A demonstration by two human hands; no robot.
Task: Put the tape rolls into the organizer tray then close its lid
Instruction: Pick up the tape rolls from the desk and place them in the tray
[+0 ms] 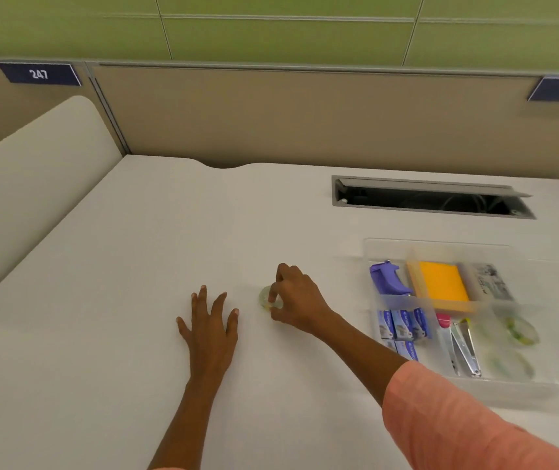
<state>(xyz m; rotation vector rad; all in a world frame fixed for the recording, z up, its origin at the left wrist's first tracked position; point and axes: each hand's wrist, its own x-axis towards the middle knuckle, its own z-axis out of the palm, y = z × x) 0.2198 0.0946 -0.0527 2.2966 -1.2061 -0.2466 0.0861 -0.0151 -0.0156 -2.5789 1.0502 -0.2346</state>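
Pinching a clear tape roll (pixel 269 299) on the desk (pixel 101 300), the right hand (pixel 296 300) grasps it; left hand (pixel 211 329) lies flat, released, organizer tray (pixel 373 310) well right.

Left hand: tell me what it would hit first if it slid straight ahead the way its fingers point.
Nothing, as far as the picture shows. The left hand lies flat, fingers pointing away across bare desk toward the partition. The tape roll sits off to its right.
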